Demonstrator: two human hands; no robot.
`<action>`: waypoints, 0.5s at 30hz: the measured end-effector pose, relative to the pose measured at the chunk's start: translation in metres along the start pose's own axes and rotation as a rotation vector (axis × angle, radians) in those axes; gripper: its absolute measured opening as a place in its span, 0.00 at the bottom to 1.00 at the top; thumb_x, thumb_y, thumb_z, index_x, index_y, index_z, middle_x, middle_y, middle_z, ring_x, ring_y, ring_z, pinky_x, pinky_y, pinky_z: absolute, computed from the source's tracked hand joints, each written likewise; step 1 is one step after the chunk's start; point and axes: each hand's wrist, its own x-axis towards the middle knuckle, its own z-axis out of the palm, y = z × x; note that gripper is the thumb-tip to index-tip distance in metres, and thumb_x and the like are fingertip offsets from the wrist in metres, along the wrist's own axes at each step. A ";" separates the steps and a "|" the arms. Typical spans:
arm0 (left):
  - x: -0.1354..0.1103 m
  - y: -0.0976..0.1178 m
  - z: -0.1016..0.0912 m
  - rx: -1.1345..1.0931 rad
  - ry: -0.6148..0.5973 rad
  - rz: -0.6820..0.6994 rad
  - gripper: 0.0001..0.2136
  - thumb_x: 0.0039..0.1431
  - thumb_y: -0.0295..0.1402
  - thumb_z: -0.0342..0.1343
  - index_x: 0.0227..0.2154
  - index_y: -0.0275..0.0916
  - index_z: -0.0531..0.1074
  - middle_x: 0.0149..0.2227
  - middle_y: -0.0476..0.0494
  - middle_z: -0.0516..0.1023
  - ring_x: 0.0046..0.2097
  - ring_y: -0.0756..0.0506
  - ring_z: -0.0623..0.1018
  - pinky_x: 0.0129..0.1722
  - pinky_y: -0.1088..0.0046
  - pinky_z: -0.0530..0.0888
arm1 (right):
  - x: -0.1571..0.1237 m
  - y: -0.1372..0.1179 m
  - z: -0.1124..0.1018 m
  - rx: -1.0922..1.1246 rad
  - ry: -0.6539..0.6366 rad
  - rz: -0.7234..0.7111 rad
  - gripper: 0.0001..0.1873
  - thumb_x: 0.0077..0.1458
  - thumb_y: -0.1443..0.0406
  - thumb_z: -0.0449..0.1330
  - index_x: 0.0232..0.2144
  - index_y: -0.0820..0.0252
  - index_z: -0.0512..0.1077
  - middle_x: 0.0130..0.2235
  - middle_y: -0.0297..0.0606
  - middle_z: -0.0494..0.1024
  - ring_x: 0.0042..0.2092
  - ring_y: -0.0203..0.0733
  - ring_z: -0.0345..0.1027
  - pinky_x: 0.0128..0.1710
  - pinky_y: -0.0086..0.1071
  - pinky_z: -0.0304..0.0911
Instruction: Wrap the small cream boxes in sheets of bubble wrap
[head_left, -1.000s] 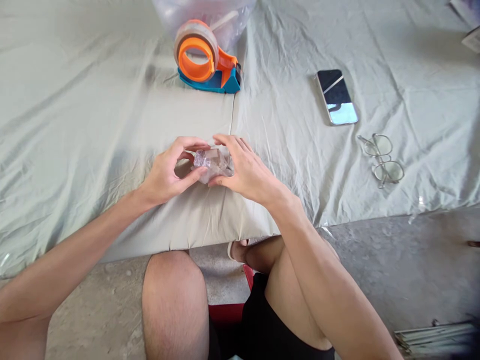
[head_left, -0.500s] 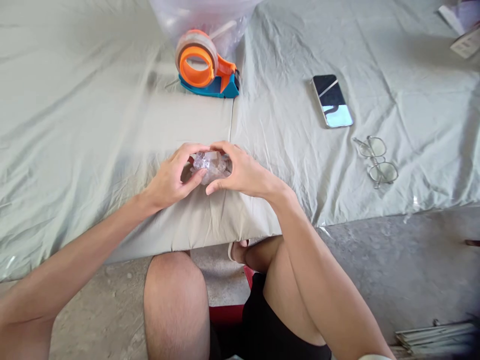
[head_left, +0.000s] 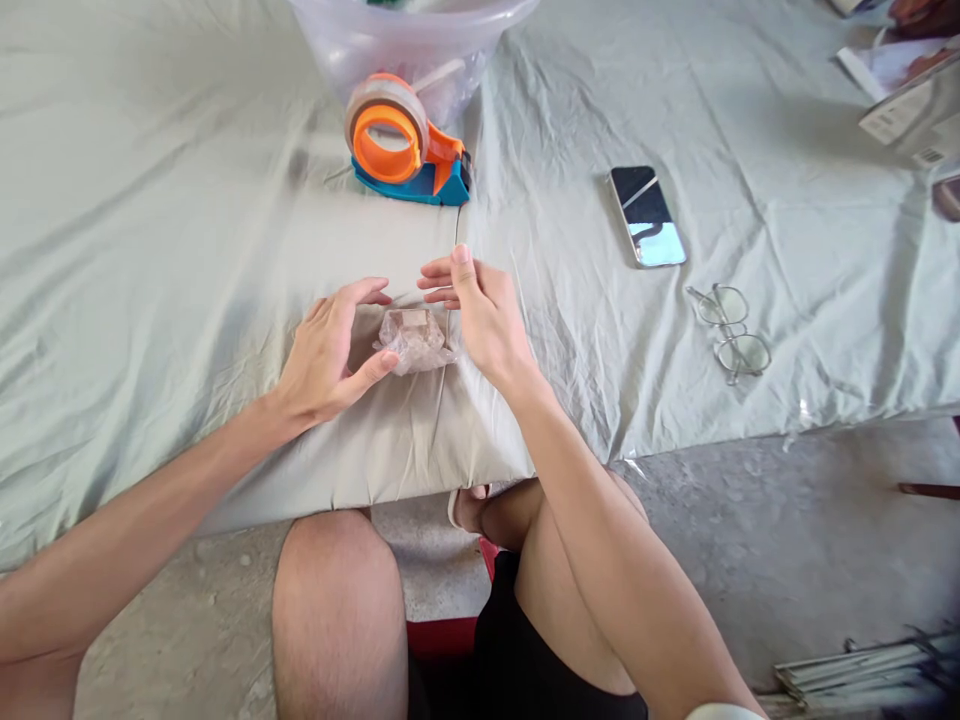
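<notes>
Wrapped packet is lying between wide-gaping left hand, nearer, and loosely spread right hand, long axis running left-right; neither gripping

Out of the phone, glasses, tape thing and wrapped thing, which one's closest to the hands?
The plastic-wrapped package sits between the left hand and right hand. The phone, glasses and orange-and-blue tape dispenser all lie farther off.

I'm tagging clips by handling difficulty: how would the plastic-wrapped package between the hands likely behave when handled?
The package probably gives at the surface, as loose, crumpled plastic surrounds it. Its core may be stiff, judging by the boxy top. Rolling seems unlikely, since it sits low and broad on the tablecloth.
</notes>
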 end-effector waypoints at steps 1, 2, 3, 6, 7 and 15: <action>0.000 0.000 0.001 0.022 -0.023 -0.020 0.35 0.77 0.63 0.58 0.75 0.46 0.66 0.63 0.33 0.84 0.63 0.30 0.85 0.65 0.46 0.80 | 0.000 0.002 0.001 -0.048 -0.015 -0.013 0.42 0.76 0.27 0.49 0.44 0.55 0.81 0.49 0.45 0.90 0.51 0.51 0.86 0.59 0.47 0.78; -0.001 0.000 0.001 0.036 -0.039 -0.033 0.36 0.75 0.62 0.62 0.74 0.45 0.67 0.61 0.34 0.85 0.61 0.30 0.86 0.65 0.46 0.81 | 0.000 0.003 0.002 -0.096 -0.032 -0.020 0.42 0.76 0.28 0.49 0.43 0.55 0.82 0.47 0.45 0.89 0.50 0.52 0.85 0.59 0.47 0.78; -0.001 0.000 0.002 0.043 -0.052 -0.044 0.36 0.73 0.59 0.65 0.74 0.45 0.67 0.60 0.35 0.85 0.60 0.30 0.87 0.63 0.48 0.82 | -0.001 0.004 0.003 -0.138 -0.049 -0.025 0.42 0.77 0.29 0.49 0.42 0.55 0.82 0.45 0.45 0.89 0.49 0.52 0.84 0.57 0.47 0.77; -0.003 0.004 0.004 0.030 -0.068 -0.041 0.32 0.73 0.50 0.67 0.73 0.46 0.68 0.60 0.38 0.85 0.55 0.35 0.89 0.56 0.57 0.86 | -0.003 0.003 0.002 -0.224 -0.125 -0.049 0.37 0.80 0.35 0.53 0.40 0.56 0.83 0.41 0.42 0.87 0.45 0.49 0.81 0.53 0.46 0.75; -0.004 0.005 0.004 0.020 -0.060 -0.024 0.31 0.73 0.48 0.67 0.73 0.47 0.67 0.61 0.39 0.85 0.54 0.36 0.89 0.54 0.59 0.87 | -0.005 0.001 0.000 -0.237 -0.162 -0.066 0.35 0.81 0.36 0.54 0.39 0.56 0.83 0.40 0.41 0.86 0.44 0.48 0.80 0.51 0.44 0.75; -0.008 -0.002 0.008 0.046 0.009 0.251 0.32 0.73 0.42 0.73 0.74 0.50 0.67 0.63 0.36 0.82 0.64 0.31 0.85 0.65 0.47 0.86 | -0.020 -0.006 -0.027 -0.201 -0.381 -0.242 0.09 0.69 0.57 0.74 0.47 0.52 0.88 0.54 0.40 0.87 0.56 0.48 0.80 0.59 0.44 0.76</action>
